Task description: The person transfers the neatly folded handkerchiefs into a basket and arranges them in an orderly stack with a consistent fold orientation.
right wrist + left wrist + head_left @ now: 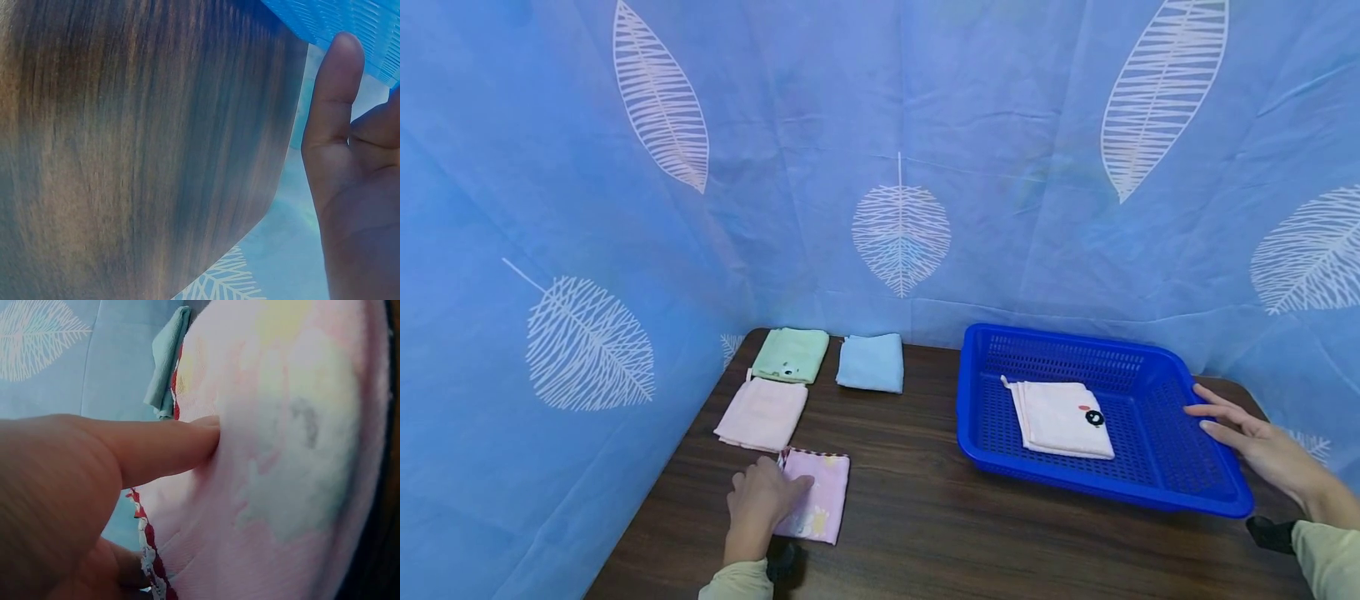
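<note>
Pink patterned cloth (817, 495) flat at tabletop (910, 533) front left, left hand (763, 497) pressing its near-left corner; left wrist view alone shows thumb laid on top, other fingers curled under red-trimmed edge. Right hand (1262, 442), fingers straight and spread, touches blue basket (1157, 492) right rim; folded white cloth (1060, 419) inside.

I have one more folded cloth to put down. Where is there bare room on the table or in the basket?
Bare wood lies between the light blue cloth and the blue basket, and along the near edge. The basket's right half, beside the white cloth, is free. The left side is crowded: green cloth, pale pink cloth, patterned pink cloth.
</note>
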